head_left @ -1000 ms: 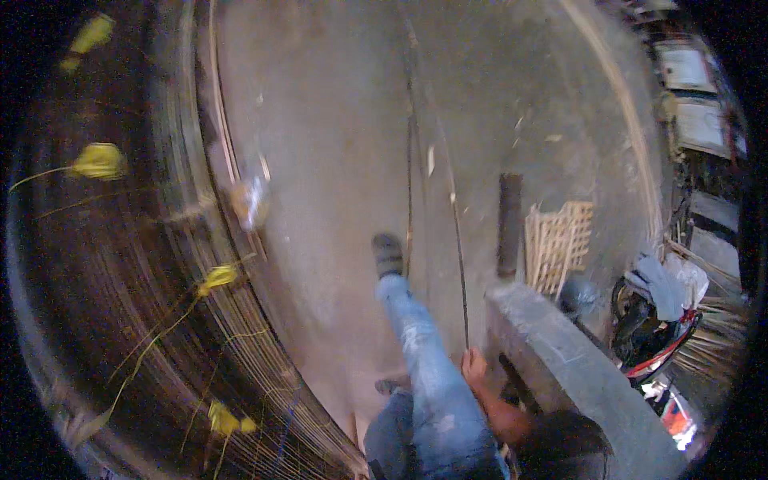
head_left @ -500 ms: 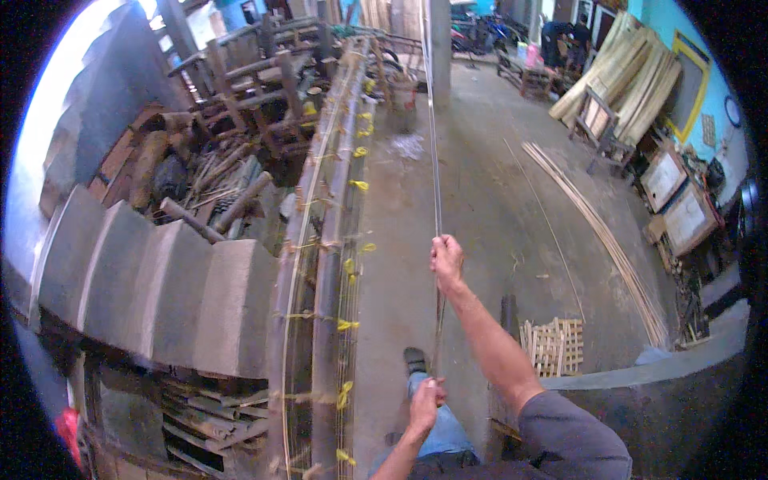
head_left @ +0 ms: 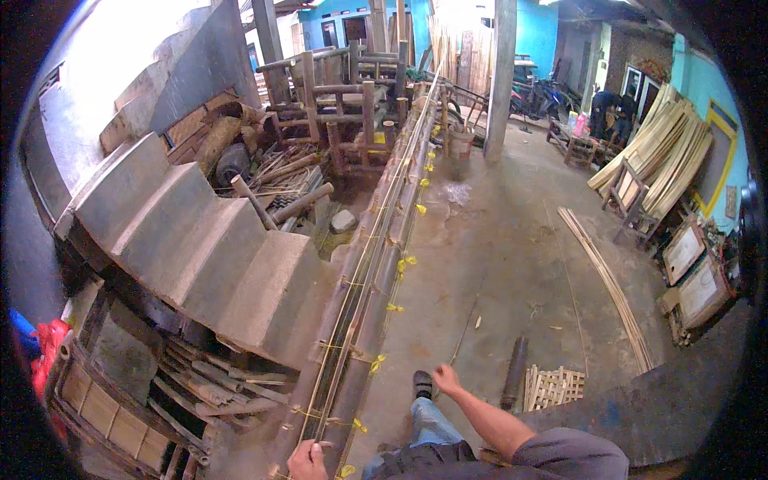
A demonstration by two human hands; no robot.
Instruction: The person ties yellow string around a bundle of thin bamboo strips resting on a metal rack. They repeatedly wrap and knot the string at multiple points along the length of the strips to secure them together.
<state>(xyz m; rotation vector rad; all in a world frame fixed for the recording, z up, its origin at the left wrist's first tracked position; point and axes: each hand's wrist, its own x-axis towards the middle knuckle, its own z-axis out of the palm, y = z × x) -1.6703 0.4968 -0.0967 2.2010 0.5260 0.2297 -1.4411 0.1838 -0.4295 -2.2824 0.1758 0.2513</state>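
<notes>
At the lower left, my left hand is closed around the near end of a long thin strip. That strip runs away from me along a pair of long bamboo poles, which carry several other strips and yellow ties. My right hand is curled closed above the floor, in front of my foot and apart from the poles. Whether anything is inside its fingers is hidden. A thin dark line shows on or over the floor just beyond it; I cannot tell if the hand touches it.
Concrete steps stand left of the poles, with stacked bamboo pieces beneath. On the right floor lie a bundle of long strips, a woven bamboo panel and a dark tube. A pillar rises ahead; people are farther back.
The long strip, held upright by both hands before, now lies along the poles. My left hand has moved left to them; my right hand has dropped lower and come off the strip.
</notes>
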